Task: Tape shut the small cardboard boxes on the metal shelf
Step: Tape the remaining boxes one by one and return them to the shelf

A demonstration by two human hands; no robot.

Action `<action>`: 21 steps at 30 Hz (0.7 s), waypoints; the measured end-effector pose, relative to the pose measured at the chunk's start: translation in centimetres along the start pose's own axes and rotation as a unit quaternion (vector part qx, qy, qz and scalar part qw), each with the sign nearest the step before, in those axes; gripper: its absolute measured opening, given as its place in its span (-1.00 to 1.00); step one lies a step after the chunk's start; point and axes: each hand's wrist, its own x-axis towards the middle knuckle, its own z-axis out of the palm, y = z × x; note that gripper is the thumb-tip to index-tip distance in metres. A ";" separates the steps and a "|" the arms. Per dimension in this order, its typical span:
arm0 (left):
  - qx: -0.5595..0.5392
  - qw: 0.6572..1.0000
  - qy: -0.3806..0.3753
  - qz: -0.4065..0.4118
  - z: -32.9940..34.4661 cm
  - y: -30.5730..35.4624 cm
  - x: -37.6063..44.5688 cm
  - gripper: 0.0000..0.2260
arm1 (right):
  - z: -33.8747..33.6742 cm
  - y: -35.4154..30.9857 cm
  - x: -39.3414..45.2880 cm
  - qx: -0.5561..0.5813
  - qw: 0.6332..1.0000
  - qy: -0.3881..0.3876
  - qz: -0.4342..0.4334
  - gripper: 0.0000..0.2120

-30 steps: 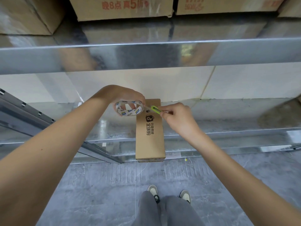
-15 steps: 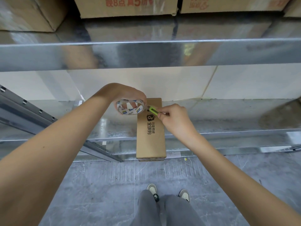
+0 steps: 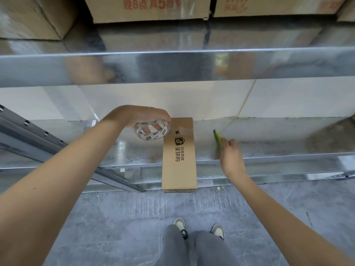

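A galvanized metal shelf (image 3: 269, 148) carries one long, narrow cardboard box (image 3: 179, 160), lying flat with its near end jutting over the shelf's front edge. The shelf level above (image 3: 172, 68) holds large cardboard cartons (image 3: 148, 8) side by side. Below lies grey marbled floor (image 3: 123, 223).

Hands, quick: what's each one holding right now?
Left hand: grips the tape roll beside the small cardboard box.
Right hand: holds the green utility knife.

Big cartons (image 3: 148, 8) up top (red print)
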 end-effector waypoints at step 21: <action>-0.315 0.947 0.040 0.050 2.8 -8.6 -0.8 -0.90 | -0.5 -12.5 -5.3 -0.009 0.996 -0.016 -0.089 0.00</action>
